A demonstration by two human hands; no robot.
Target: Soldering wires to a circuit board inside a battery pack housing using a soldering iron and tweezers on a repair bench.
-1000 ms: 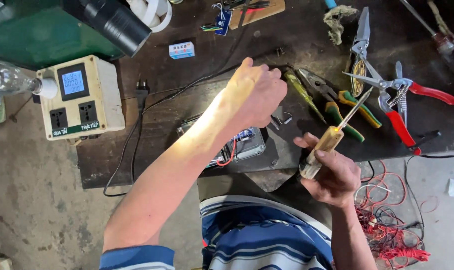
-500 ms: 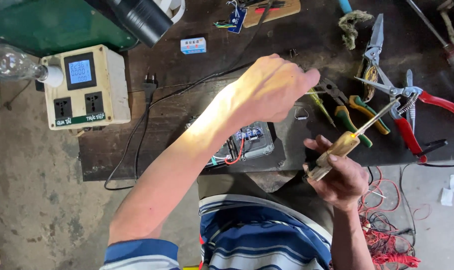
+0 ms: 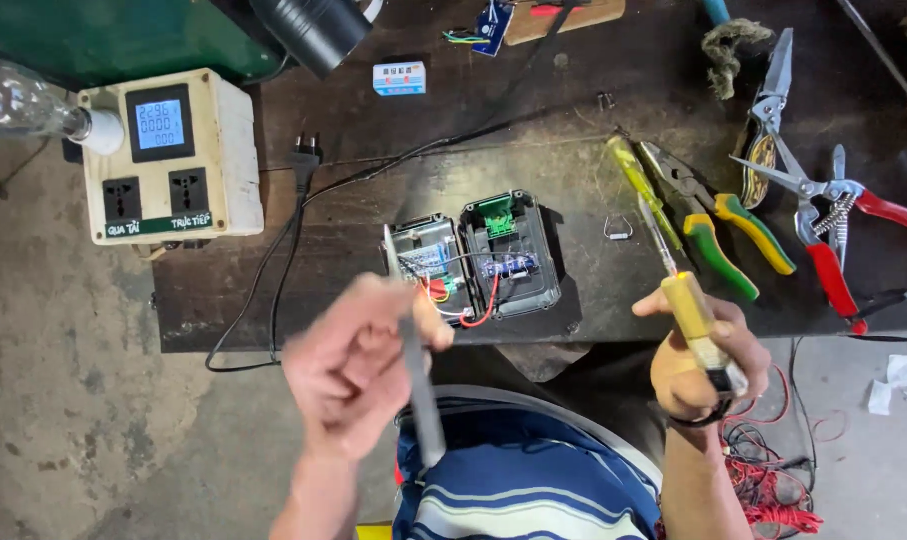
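My left hand [image 3: 359,365] is blurred, low and near my body, closed around a long thin grey metal tool [image 3: 422,400] that points up toward the bench. Just beyond it lies an opened black device [image 3: 519,255] in two halves, showing circuit boards and red and white wires. My right hand [image 3: 704,360] is at the bench's front edge, right of the device, gripping a yellow-handled screwdriver [image 3: 689,310] whose shaft slants up and left over the bench.
A cream socket box with a meter screen [image 3: 169,155] and a bulb [image 3: 24,100] sit at the left. A black plug and cord [image 3: 307,160], green-yellow pliers [image 3: 719,225], red-handled shears [image 3: 834,240] and another yellow screwdriver [image 3: 629,170] lie on the dark bench [image 3: 574,120]. Red wires [image 3: 774,495] hang at lower right.
My left hand has pulled back from reaching over the bench toward the pliers and now holds the thin grey tool near my body, uncovering the device. My right hand kept the screwdriver.
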